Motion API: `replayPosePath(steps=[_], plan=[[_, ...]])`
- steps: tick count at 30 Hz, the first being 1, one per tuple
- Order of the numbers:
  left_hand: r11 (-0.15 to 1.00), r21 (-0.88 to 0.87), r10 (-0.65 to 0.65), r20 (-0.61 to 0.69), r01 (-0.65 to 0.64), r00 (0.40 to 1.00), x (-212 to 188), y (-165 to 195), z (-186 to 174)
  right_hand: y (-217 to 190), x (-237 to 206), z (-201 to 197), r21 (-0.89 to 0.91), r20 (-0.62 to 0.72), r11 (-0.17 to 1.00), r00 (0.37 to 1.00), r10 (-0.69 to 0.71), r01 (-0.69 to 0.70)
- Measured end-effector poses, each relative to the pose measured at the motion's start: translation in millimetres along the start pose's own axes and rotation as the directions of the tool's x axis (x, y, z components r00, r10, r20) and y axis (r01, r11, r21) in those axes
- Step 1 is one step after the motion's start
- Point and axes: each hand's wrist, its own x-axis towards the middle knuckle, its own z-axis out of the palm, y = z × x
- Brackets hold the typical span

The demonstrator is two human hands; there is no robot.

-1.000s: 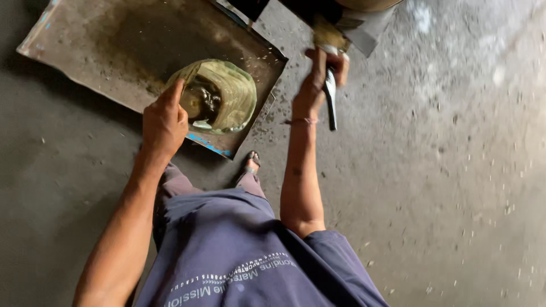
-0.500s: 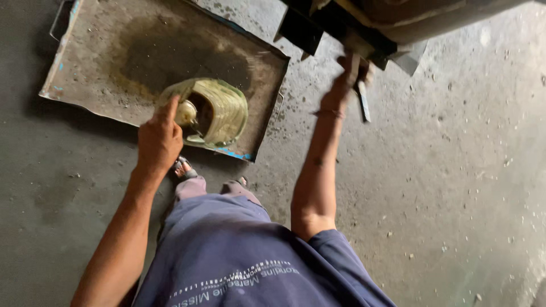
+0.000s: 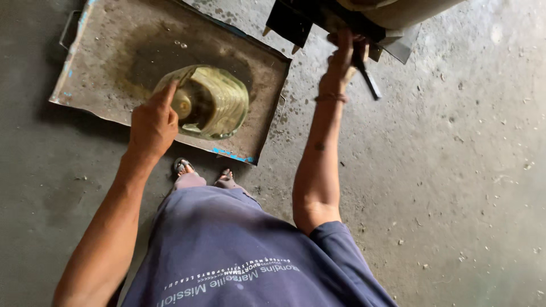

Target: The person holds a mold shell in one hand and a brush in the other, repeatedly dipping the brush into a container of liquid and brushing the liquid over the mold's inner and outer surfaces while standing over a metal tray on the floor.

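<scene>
The left hand [image 3: 152, 122] grips the near-left rim of a yellowish bowl [image 3: 213, 102], fingers curled, forefinger stretched along the edge; the bowl sits tilted on a stained metal tray [image 3: 102, 62] on the concrete floor [image 3: 455, 170]. The right hand [image 3: 344, 57] reaches far right, fingers closed around a dark tool [image 3: 368, 79] beside a machine's black parts [image 3: 293, 23]. With the grip only at the rim, the tilted bowl could slip and spill; the raised hand risks catching on the machine's edges.

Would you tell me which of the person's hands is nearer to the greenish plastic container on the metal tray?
Left. The left hand grips the container at its rim over the tray; the right hand is off beyond the tray, raised at a dark machine part.
</scene>
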Motion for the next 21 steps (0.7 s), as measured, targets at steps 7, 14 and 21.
replayPosePath(steps=[7, 14, 21], plan=[[0.999, -0.010, 0.034, -0.020, -0.034, 0.999, 16, 28, 8, -56, -106, -6, -0.175, 0.345, 0.985, 0.937, 0.054, 0.008], [0.981, -0.040, 0.189, -0.022, -0.190, 0.982, 12, 48, 19, 29, -185, 34, -0.080, 0.924, 0.379, 0.211, -0.318, 0.922], [0.931, -0.039, 0.363, -0.016, -0.364, 0.932, 24, 33, 37, 64, -174, 108, -0.507, 0.861, 0.419, 0.421, 0.285, 0.753]])
